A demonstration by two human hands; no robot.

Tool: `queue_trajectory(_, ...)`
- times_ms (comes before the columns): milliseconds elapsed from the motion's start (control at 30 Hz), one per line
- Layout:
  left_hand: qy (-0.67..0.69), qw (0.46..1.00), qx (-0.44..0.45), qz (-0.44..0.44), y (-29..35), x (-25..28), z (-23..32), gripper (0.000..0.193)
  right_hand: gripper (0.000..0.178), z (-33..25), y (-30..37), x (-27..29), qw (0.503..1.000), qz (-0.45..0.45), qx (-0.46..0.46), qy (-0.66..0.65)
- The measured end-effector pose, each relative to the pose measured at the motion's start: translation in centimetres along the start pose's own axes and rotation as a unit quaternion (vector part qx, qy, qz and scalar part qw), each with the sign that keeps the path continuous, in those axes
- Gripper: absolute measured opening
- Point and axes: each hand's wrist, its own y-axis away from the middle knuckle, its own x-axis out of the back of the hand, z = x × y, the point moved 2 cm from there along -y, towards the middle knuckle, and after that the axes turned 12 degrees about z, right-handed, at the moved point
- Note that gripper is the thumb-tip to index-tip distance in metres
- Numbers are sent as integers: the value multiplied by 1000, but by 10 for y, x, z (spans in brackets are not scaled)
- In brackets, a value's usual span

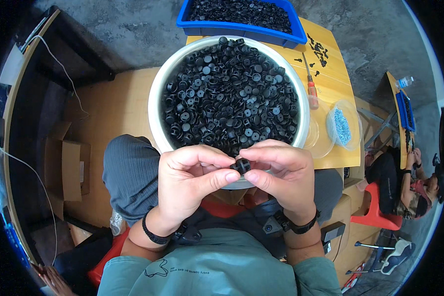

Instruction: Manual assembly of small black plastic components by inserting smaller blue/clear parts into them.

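Between the fingertips of both hands I pinch one small round black plastic part (pixel 241 166), just over the near rim of a basin. My left hand (pixel 190 180) grips its left side with thumb and forefinger. My right hand (pixel 283 172) presses thumb and fingers against its right side. Behind and below them, the wide white basin (pixel 155 108) is heaped with black plastic caps (pixel 232 93), some showing flat tops and others a small centre hole. What the far side of the held part looks like is hidden by my fingers.
A blue tray (pixel 296 29) of small black parts stands beyond the basin. On the yellow table (pixel 343 84) lie a red-handled screwdriver (pixel 312 91), loose black pieces (pixel 319 52) and a clear tub of small bluish screws (pixel 341 126). A co-worker (pixel 419 197) sits at far right; a cardboard box (pixel 71 167) stands left.
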Motion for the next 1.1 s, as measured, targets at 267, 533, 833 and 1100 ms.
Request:
queue_trajectory(267, -12, 1000, -4, 0, 2, 1, 2, 16, 26, -12, 0, -3, 975, -6, 150, 163)
queue_trajectory(533, -33, 999, -41, 16, 5, 1, 0, 20, 24, -19, 4, -12, 934, 28, 243, 259)
queue_trajectory(833, -175, 975, -133, -37, 5, -9, 23, 33, 40, -11, 14, -2, 999, -7, 33, 4)
queue_trajectory(1100, -427, 786, -431, -119, 8, -24, 26, 38, 62, -15, 4, 10, 981, -84, -152, -84)
